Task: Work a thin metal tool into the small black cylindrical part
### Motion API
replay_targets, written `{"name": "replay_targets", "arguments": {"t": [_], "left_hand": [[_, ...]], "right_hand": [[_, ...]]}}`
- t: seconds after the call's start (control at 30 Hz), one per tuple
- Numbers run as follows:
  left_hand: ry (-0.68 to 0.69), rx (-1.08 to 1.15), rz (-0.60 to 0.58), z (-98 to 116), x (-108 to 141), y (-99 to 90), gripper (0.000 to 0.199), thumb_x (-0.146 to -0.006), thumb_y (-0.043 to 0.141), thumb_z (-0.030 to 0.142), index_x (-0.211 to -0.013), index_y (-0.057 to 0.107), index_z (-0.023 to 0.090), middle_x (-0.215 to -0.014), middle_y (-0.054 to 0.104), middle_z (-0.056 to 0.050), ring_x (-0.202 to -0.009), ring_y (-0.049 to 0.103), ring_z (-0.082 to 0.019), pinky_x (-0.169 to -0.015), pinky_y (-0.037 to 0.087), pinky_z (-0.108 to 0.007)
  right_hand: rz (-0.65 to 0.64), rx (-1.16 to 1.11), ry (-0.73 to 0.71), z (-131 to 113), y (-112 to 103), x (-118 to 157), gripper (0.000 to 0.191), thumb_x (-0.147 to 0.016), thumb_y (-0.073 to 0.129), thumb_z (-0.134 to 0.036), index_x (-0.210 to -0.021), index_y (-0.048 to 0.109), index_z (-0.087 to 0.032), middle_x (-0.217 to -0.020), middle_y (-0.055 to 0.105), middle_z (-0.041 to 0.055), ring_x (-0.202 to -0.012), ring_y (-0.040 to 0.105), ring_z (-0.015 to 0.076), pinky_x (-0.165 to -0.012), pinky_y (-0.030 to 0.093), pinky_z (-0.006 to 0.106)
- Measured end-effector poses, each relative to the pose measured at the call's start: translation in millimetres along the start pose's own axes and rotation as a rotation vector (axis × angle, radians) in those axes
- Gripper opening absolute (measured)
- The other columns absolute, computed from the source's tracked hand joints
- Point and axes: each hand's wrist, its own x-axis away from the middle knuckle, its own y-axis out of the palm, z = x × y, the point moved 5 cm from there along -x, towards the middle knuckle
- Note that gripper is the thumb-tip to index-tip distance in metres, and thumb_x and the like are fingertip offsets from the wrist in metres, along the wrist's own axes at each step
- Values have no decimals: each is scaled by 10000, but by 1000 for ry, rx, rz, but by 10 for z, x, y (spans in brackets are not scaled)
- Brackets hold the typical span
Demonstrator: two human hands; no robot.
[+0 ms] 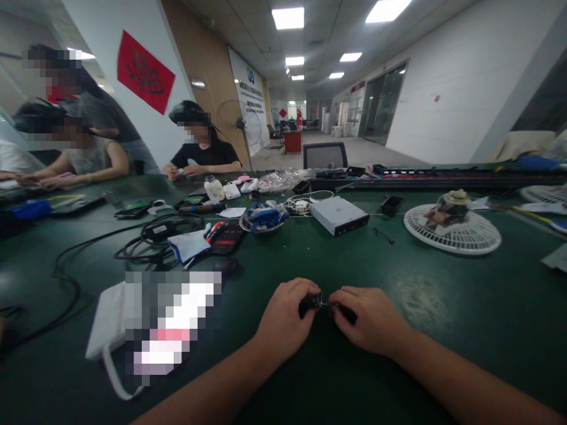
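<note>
Gripping a dark cylindrical piece in the left hand, closed around the body with fingers over the top and thumb below. Closed too on the right, with a slim dark piece pinched between thumb and fingers of the right hand. Held with ends facing, near each other, low over the green tabletop; cannot tell whether resting on it. Joined or nearly joined by a thin pale link, too small to tell as wire or shaft.

Looks light and rigid on the left, probably smooth enough to roll or slip if pinched loosely. Shows a shiny rim, possibly brittle; best held around the dark body, behind that rim, without squeezing the edge. Best taken by the thicker dark part on the right, well clear of the thin link, likely to bend or snap under a sideways pull. Calls for light fingertip pressure and both ends in line.

Lying beyond the hands: a silver optical disc drive and a short black cable. Placed off to the right, a white fan grille. Set to the left, a black computer mouse, red-handled pliers and a white power strip.
</note>
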Motion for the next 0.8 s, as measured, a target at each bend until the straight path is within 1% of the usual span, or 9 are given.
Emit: {"name": "replay_targets", "arguments": {"t": [0.13, 0.2, 0.3, 0.4, 0.47, 0.53, 0.6, 0.73, 0.8], "left_hand": [[-23, 5, 22, -13, 5, -10, 327, -828, 642, 90, -1111, 648, 253, -1153, 679, -22, -1089, 612, -228, -979, 484, -431], [-59, 27, 71, -42, 1, -38, 342, -854, 632, 116, -1169, 628, 249, -1183, 669, -38, -1112, 610, -232, -995, 485, -443], [-125, 63, 150, -89, -10, -89, 340, -887, 599, 137, -1213, 603, 233, -1203, 662, -53, -1133, 617, -226, -1016, 489, -439], [-162, 84, 186, -114, -21, -121, 333, -913, 572, 159, -1236, 594, 238, -1211, 664, -49, -1134, 627, -212, -1016, 497, -417], [-178, 98, 174, -124, -26, -123, 338, -930, 567, 193, -1263, 585, 255, -1218, 668, -42, -1132, 633, -210, -1012, 501, -410], [-192, 116, 140, -133, -28, -109, 342, -948, 558, 232, -1287, 573, 276, -1214, 675, -34, -1117, 643, -210, -1001, 506, -409], [-195, 131, 105, -136, -30, -92, 343, -963, 543, 259, -1304, 562, 293, -1202, 683, -28, -1096, 652, -209, -991, 509, -412], [-165, 149, 63, -119, -36, -57, 352, -934, 588, 254, -1284, 581, 289, -1193, 692, -31, -1097, 653, -218, -988, 510, -418], [-152, 148, 40, -106, -34, -35, 382, -888, 651, 240, -1264, 596, 282, -1189, 694, -34, -1104, 649, -227, -990, 507, -423]], "right_hand": [[66, 33, 102, 24, -42, 10, 134, -904, 563, -311, -960, 651, -228, -827, 695, 2, -662, 620, 150, -601, 361, 286], [46, 39, 122, 30, -32, 5, 169, -891, 603, -384, -944, 646, -230, -825, 698, 3, -658, 624, 157, -583, 352, 284], [-25, 17, 57, 14, 12, -5, 225, -851, 674, -445, -905, 653, -228, -796, 695, 1, -681, 632, 169, -585, 361, 283], [-59, -60, 22, 23, 49, -1, 128, -859, 681, -359, -880, 665, -234, -754, 680, -16, -673, 624, 153, -595, 383, 273], [-24, -128, 60, 58, 48, 4, 74, -863, 673, -303, -892, 660, -237, -750, 675, -26, -656, 618, 137, -592, 399, 260], [32, -176, 100, 92, 35, 13, 76, -856, 679, -289, -882, 641, -228, -745, 668, -29, -635, 608, 127, -578, 410, 249], [79, -205, 109, 113, 22, 20, 83, -858, 676, -280, -897, 630, -222, -741, 661, -28, -609, 595, 119, -567, 420, 245], [170, -254, 65, 143, -16, 22, 182, -877, 654, -219, -1059, 658, -224, -853, 701, -1, -611, 602, 114, -591, 476, 252], [215, -282, 5, 142, -41, 17, 152, -902, 642, -223, -1047, 686, -228, -941, 716, 23, -716, 649, 133, -655, 522, 265]]}}
